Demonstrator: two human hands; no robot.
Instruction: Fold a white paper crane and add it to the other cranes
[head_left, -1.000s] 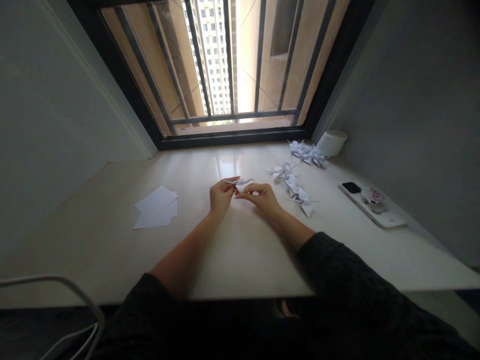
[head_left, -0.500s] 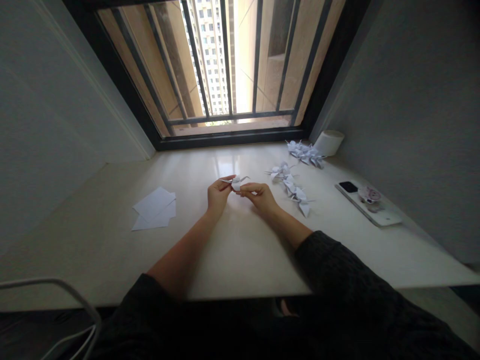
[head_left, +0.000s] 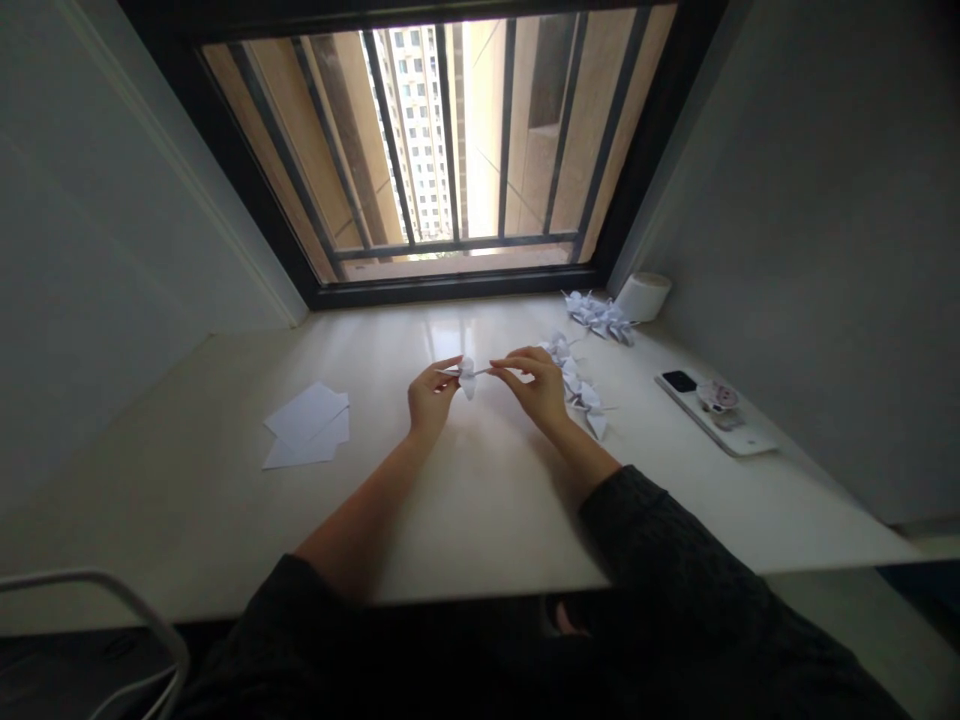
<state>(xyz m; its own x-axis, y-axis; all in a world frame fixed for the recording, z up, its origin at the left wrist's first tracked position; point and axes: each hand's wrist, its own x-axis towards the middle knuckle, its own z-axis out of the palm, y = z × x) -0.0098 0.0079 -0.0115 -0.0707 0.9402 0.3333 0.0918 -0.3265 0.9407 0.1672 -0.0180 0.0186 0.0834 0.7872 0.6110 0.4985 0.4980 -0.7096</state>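
Note:
A small white folded paper crane (head_left: pixel 468 377) hangs between my two hands above the pale table (head_left: pixel 480 500). My left hand (head_left: pixel 430 394) pinches its left tip with thumb and fingers closed. My right hand (head_left: pixel 535 383) pinches the right tip, fingers curled. The crane is stretched sideways between the two pinches. Both forearms reach in from dark sleeves at the bottom.
Loose white sheets (head_left: pixel 306 426) lie to the left. A row of finished paper cranes (head_left: pixel 582 390) sits just right of my right hand, with more cranes (head_left: pixel 597 315) near a white roll (head_left: pixel 642 296). A phone (head_left: pixel 711 411) lies at the right. A chair rail (head_left: pixel 97 590) shows bottom left.
My hands have drawn apart, the right one moving right and up, so the crane is now pulled out by its two tips. The view has tilted slightly.

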